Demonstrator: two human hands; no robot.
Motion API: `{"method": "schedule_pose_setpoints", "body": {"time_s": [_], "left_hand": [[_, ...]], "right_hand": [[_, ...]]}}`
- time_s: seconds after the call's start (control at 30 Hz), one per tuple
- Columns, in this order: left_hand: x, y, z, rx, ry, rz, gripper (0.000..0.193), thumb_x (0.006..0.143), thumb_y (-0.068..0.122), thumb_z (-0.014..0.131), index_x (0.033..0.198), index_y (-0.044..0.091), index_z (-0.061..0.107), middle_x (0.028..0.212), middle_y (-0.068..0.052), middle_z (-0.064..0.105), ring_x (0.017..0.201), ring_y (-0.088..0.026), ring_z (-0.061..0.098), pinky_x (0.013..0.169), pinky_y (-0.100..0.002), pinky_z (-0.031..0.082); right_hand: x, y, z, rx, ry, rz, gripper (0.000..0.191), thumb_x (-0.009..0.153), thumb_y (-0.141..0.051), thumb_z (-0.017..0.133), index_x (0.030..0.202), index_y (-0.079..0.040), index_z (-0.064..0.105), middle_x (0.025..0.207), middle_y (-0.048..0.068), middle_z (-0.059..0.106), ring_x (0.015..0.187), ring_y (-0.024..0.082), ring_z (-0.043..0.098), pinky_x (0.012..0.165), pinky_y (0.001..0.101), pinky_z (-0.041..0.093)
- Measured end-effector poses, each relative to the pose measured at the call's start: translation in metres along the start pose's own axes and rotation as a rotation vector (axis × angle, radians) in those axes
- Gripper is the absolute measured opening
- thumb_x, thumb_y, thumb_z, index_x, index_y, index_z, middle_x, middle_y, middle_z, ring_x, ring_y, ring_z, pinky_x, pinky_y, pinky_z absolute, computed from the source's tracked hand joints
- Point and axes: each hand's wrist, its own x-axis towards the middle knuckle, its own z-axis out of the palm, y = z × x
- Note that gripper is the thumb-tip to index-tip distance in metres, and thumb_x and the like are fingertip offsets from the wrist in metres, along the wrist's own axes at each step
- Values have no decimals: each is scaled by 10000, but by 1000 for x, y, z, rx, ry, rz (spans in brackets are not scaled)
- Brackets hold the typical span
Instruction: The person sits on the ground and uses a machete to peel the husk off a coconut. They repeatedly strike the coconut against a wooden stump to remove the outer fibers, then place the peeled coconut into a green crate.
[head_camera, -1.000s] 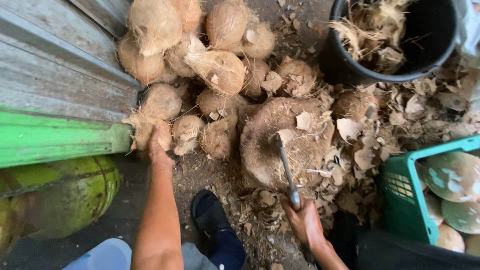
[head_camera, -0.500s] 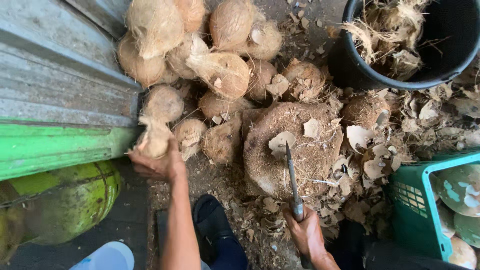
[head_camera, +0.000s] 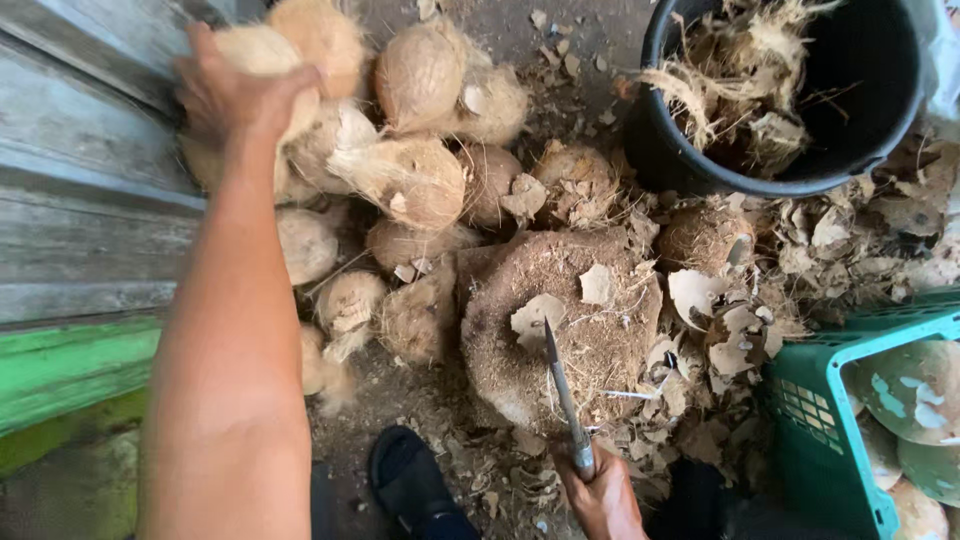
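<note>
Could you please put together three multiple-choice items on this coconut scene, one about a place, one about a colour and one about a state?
1. Where does the knife tip rest?
A. in the black bucket
B. on the round block
C. in the crate

2. What colour is the crate at lower right?
A. green
B. red
C. white

3. What is the left hand doing?
A. hanging free
B. holding the knife
C. lying on a husked coconut atop the pile

Answers:
1 B, the blade stands on the round block, its handle in the right hand.
2 A, its mesh wall and rim are green.
3 C, the fingers curl over that coconut.
</note>
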Motion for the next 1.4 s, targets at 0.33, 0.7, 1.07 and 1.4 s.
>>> {"method": "schedule_pose_setpoints", "body": {"time_s": [0.33,0.7,1.07,1.4], "left_hand": [[-74,23,-84,349,-340,63,1112,583,599,951,1508,199,481,1403,-163,593,1260,-394,601,1007,-570,523],[-120,58,33,614,-691,524,1468,485,647,970,1637,286,135,1646,-209,212,1509,-426,209,1177,-644,68],[-169,49,-24,124,-626,132,1098,621,572,882,1539,151,452,1270,-143,696,1034,-339,723,867,-458,605],[-278,34,-66,-895,-661,-3,914,530,312,919,1335,104,539,1260,-162,652,1081,-298,715,850,-432,607]], "right_hand": [[0,-2,6,79,-22,-49,208,856,-202,713,999,-62,766,700,99,723,655,130,649,649,338,535],[9,5,14,69,-57,-84,182,890,-225,662,909,-58,733,671,97,700,611,185,626,614,392,522],[6,-39,-8,-196,-183,-65,265,992,-283,553,1103,-79,680,758,90,702,588,218,647,576,433,595],[27,-72,-44,88,78,-405,430,962,-409,732,947,0,601,722,76,638,629,136,580,568,319,499]]}}
